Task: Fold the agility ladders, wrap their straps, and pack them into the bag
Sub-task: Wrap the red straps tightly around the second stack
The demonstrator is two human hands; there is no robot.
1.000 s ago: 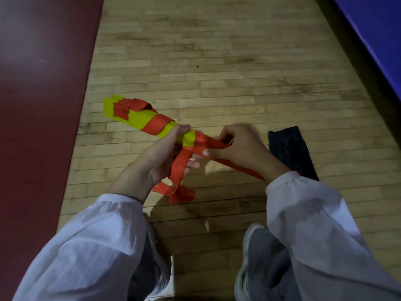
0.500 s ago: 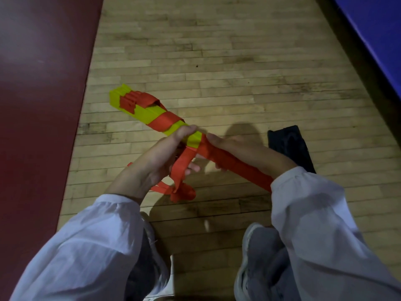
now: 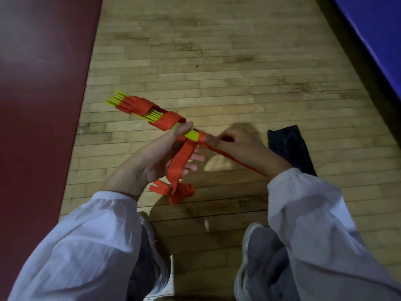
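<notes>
No legible text, label, brand or number is found. Nothing readable is seen on the folded ladder (image 3: 152, 115), the orange strap (image 3: 181, 161), or the black bag (image 3: 290, 148) at 3 o'clock in frame.

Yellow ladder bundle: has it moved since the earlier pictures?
Yes. The yellow plastic ladder bundle has rolled about its long axis, now showing rung edges; its far tip stays equally near the dark red floor area.
</notes>
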